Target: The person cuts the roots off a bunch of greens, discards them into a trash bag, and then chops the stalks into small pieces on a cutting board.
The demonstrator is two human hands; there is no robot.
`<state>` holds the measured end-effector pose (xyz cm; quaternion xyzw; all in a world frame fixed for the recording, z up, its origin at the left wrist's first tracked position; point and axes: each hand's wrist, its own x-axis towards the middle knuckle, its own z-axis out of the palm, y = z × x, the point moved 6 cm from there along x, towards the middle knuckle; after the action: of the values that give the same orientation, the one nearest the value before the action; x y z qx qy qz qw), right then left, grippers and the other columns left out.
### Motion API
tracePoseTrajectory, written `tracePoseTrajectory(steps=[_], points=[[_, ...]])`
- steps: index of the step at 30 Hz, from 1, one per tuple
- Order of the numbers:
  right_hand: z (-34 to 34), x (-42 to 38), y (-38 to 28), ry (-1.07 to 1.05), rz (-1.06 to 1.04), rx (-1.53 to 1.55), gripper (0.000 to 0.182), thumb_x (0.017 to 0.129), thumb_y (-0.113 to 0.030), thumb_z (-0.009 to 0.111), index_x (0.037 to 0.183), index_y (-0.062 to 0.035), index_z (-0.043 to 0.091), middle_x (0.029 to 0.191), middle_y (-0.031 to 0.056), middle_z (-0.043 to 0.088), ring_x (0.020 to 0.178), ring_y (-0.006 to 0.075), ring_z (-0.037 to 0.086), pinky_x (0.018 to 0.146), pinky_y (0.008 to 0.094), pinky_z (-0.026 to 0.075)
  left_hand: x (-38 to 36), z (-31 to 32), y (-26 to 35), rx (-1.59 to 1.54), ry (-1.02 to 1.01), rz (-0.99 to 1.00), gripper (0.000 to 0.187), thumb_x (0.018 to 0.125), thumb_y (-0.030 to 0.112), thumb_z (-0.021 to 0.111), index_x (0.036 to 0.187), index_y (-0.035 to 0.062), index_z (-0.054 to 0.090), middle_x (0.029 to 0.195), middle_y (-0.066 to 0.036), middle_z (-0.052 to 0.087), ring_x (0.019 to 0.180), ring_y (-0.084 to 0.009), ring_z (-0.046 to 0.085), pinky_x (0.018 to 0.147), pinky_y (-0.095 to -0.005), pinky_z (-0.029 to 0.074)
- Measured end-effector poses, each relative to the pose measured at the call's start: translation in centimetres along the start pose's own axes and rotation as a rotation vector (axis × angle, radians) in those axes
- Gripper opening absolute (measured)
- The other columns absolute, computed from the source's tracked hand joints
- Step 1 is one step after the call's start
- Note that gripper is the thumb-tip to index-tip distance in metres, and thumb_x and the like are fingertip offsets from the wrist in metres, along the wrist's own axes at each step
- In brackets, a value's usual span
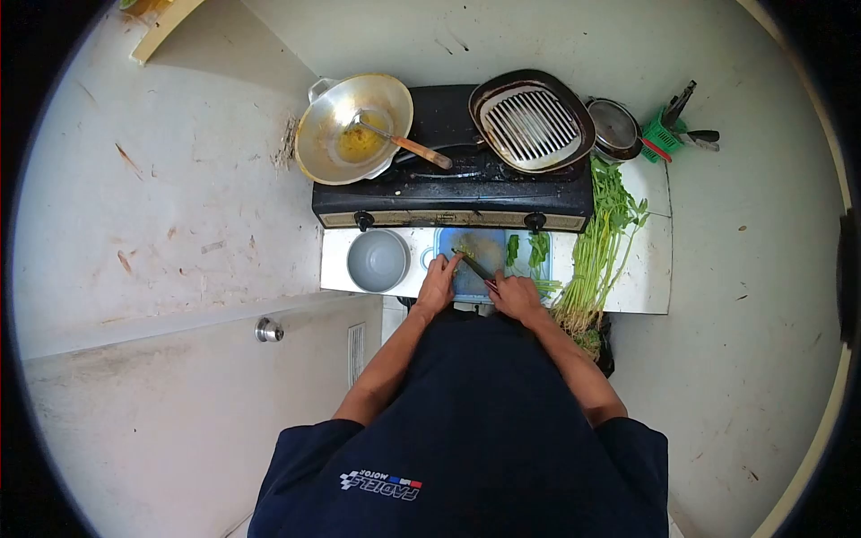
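Observation:
My right hand (517,297) is closed around the handle of a kitchen knife (476,268), whose blade slants up and left over a blue cutting board (472,287). My left hand (437,286) is at the board's left side with its fingers drawn together beside the knife's tip; what they pinch, if anything, is too small to make out. Finely chopped bits (482,245) lie on the board's upper part. To their right are some cut green leaves (538,250). A few green stalks (546,286) lie beside my right hand.
A grey bowl (378,261) stands left of the board. Long leafy stalks with roots (595,260) lie at right, over the counter edge. Behind, the black stove (439,195) carries a wok (314,148) with a wooden-handled utensil (421,152) and a grill pan (531,128). A green basket (661,137) holds utensils.

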<state>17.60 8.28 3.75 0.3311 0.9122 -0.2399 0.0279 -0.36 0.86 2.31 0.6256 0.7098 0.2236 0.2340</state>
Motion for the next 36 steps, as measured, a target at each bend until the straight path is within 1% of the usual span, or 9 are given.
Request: tracePoseTrajectory(steps=[4, 8, 11, 16, 19, 22, 25, 31, 36], points=[[0.3, -0.4, 0.1, -0.026, -0.021, -0.006, 0.041, 0.095, -0.034, 0.062, 0.110, 0.0039, 0.062, 0.071, 0.0226, 0.070, 0.068, 0.0404, 0.072, 0.065, 0.0502, 0.058, 0.3, 0.1, -0.3, -0.009, -0.028, 0.035, 0.072, 0.082, -0.012, 0.062, 0.149, 0.0101, 0.047, 0.103, -0.018, 0.049, 0.100, -0.0368, 0.052, 0.091, -0.0459, 0.047], [0.4, -0.5, 0.5, -0.040, 0.031, -0.006, 0.041, 0.094, -0.033, 0.062, 0.111, 0.0037, 0.061, 0.073, 0.0235, 0.070, 0.070, 0.0408, 0.072, 0.067, 0.0509, 0.058, 0.2, -0.4, 0.2, -0.058, 0.081, 0.014, 0.070, 0.086, -0.010, 0.063, 0.150, 0.0100, 0.045, 0.101, -0.018, 0.049, 0.097, -0.0382, 0.052, 0.089, -0.0469, 0.046], [0.2, -0.8, 0.6, -0.040, 0.039, -0.006, 0.040, 0.093, -0.033, 0.063, 0.110, 0.0031, 0.062, 0.074, 0.0231, 0.071, 0.071, 0.0399, 0.073, 0.067, 0.0504, 0.058, 0.2, -0.3, 0.1, -0.052, 0.067, 0.000, 0.067, 0.087, -0.008, 0.063, 0.149, 0.0095, 0.047, 0.103, -0.020, 0.049, 0.099, -0.0402, 0.053, 0.091, -0.0470, 0.045], [0.0, -1.2, 0.4, -0.035, 0.016, -0.023, 0.039, 0.093, -0.033, 0.064, 0.109, 0.0025, 0.064, 0.075, 0.0214, 0.072, 0.072, 0.0380, 0.073, 0.069, 0.0489, 0.058, 0.3, -0.5, 0.4, -0.055, 0.055, 0.043, 0.071, 0.085, -0.011, 0.063, 0.151, 0.0102, 0.047, 0.099, -0.018, 0.047, 0.094, -0.0373, 0.051, 0.087, -0.0453, 0.045], [0.1, -1.3, 0.6, -0.028, 0.010, 0.017, 0.039, 0.094, -0.033, 0.063, 0.109, 0.0028, 0.061, 0.072, 0.0248, 0.070, 0.069, 0.0418, 0.072, 0.067, 0.0520, 0.058, 0.2, -0.9, 0.6, -0.116, 0.110, -0.032, 0.063, 0.086, -0.011, 0.063, 0.145, 0.0092, 0.052, 0.098, -0.019, 0.049, 0.094, -0.0378, 0.052, 0.087, -0.0452, 0.046], [0.4, -1.6, 0.8, -0.030, 0.006, 0.104, 0.038, 0.097, -0.035, 0.060, 0.107, 0.0025, 0.060, 0.072, 0.0255, 0.069, 0.068, 0.0430, 0.071, 0.067, 0.0533, 0.057, 0.0, -0.2, -0.9, -0.292, 0.198, -0.124, 0.048, 0.087, -0.009, 0.064, 0.132, 0.0060, 0.057, 0.098, -0.019, 0.053, 0.093, -0.0388, 0.055, 0.086, -0.0457, 0.047], [0.9, -1.8, 0.7, -0.055, 0.015, 0.136, 0.038, 0.100, -0.035, 0.056, 0.105, 0.0028, 0.060, 0.072, 0.0257, 0.069, 0.069, 0.0439, 0.071, 0.068, 0.0548, 0.057, -0.5, 0.3, -1.6, -0.180, 0.290, 0.006, 0.030, 0.089, -0.005, 0.066, 0.117, 0.0024, 0.059, 0.099, -0.019, 0.057, 0.091, -0.0375, 0.060, 0.083, -0.0445, 0.049], [2.4, -1.2, -0.2, -0.126, 0.027, 0.126, 0.038, 0.101, -0.035, 0.055, 0.103, 0.0035, 0.060, 0.074, 0.0249, 0.070, 0.071, 0.0434, 0.071, 0.068, 0.0542, 0.057, -0.8, 0.3, -1.4, -0.198, 0.309, -0.135, 0.015, 0.090, 0.000, 0.068, 0.104, 0.0005, 0.065, 0.096, -0.018, 0.061, 0.084, -0.0366, 0.064, 0.075, -0.0436, 0.052], [3.8, 0.1, -1.6, -0.068, -0.028, 0.126, 0.039, 0.101, -0.034, 0.055, 0.103, 0.0039, 0.060, 0.075, 0.0249, 0.071, 0.072, 0.0430, 0.072, 0.068, 0.0533, 0.058, -0.9, 0.0, -1.0, -0.245, 0.324, -0.169, 0.011, 0.089, -0.001, 0.068, 0.098, 0.0004, 0.065, 0.091, -0.019, 0.059, 0.084, -0.0397, 0.061, 0.076, -0.0455, 0.050]])
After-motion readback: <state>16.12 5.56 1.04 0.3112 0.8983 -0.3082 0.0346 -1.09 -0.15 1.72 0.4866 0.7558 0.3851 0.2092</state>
